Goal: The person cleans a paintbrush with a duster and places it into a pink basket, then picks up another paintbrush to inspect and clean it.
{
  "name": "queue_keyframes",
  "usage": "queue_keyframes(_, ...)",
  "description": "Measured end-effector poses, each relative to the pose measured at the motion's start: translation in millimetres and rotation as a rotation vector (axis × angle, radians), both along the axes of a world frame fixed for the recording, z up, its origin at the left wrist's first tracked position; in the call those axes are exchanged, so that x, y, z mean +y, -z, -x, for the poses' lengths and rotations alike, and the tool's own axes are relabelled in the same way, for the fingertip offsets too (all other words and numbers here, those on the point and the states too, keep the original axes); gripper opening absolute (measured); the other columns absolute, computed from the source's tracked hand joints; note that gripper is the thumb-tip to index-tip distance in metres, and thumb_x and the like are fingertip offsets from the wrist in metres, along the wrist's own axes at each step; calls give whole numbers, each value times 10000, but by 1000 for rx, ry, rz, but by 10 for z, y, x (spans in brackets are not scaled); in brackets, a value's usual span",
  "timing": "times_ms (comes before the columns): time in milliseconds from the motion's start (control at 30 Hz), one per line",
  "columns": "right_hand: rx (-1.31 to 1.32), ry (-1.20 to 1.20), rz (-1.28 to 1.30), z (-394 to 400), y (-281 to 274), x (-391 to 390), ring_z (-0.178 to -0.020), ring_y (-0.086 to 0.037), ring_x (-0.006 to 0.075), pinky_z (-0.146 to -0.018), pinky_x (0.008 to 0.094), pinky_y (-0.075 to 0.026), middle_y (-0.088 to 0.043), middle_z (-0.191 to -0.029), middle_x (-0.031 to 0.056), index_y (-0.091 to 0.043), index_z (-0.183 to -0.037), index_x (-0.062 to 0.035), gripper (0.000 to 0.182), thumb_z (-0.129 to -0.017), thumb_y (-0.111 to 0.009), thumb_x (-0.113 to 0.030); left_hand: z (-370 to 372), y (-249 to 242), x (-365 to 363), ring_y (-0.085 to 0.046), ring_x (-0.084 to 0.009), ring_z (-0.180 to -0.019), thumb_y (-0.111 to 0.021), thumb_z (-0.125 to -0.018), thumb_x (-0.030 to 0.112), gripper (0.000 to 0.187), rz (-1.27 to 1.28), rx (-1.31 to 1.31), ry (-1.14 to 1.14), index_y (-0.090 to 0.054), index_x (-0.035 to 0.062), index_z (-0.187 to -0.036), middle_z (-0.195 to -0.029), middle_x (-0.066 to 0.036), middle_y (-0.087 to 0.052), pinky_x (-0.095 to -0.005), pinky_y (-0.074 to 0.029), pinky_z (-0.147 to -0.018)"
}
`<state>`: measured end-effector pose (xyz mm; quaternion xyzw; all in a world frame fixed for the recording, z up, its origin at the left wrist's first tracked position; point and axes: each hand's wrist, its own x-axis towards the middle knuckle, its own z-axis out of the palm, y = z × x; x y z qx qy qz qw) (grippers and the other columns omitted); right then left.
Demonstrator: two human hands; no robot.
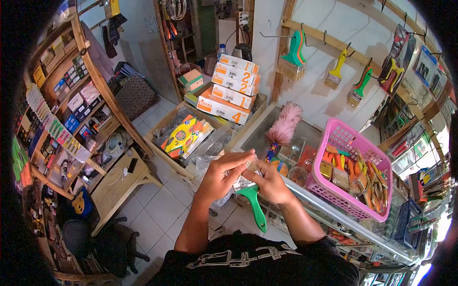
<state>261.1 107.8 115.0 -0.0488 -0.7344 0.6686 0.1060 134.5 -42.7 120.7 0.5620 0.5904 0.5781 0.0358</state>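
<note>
A brush with a green handle point(256, 209) is held between my two hands in front of my chest, its handle pointing down toward me. My left hand point(222, 175) has its fingers bent around the brush's upper end from the left. From the right, my right hand point(273, 182) pinches the same end, with some clear plastic showing between the fingers. The bristle end is mostly hidden by the hands. Just beyond them, a pink feather duster point(286, 125) lies on the glass counter.
A pink basket point(350, 202) of brushes stands on the counter at right. Stacked white-and-orange boxes point(222, 107) are ahead, beside a wooden tray point(179, 168). Brushes hang on the wall point(292, 62). A wooden bench point(114, 190) and shelves are at left.
</note>
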Motion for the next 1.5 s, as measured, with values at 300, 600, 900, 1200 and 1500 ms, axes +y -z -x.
queue_keyframes(300,294,16,131,25,-15,10,-1093,-630,117,-905,294,-537,-672,-1191,66,-503,-1439,15,469,-1007,-670,-61,-70,-48,-53,-479,-310,-1442,-579,-1041,215,427,181,151,-21,-625,69,-1440,-1552,-111,-546,-471,-297,-1208)
queue_keyframes(600,245,59,45,-20,35,164,-1193,-582,126,-1012,296,-467,-642,-1263,48,-475,-1469,-51,488,-1018,-658,-22,-206,-10,-34,-477,-301,-1445,-602,-1024,211,345,130,286,-226,-712,98,-1332,-1463,-71,-632,-486,-282,-1168)
queue_keyframes(900,295,225,65,18,104,261,-955,-524,74,-844,249,-446,-554,-990,-14,-476,-1058,-76,213,-1009,-675,-17,-188,100,78,-682,-281,-1144,-660,-972,75,178,-86,130,-363,-776,28,-1099,-1156,-104,-768,-392,-460,-999)
queue_keyframes(1200,267,337,-203,80,234,280,-830,-452,73,-720,258,-422,-486,-846,-23,-474,-918,-71,282,-969,-751,-92,-297,384,287,-670,-127,-981,-701,-983,79,533,-50,-830,-39,-462,-16,-1450,-1217,-87,-665,-253,-551,-801)
queue_keyframes(1500,151,258,-51,90,339,303,-692,-513,56,-604,230,-434,-572,-891,-6,-581,-1021,-49,150,-991,-720,-95,-191,599,337,-668,-136,-983,-644,-1029,167,451,-21,-1025,-230,-458,55,-1424,-1240,-103,-670,-250,-533,-752)
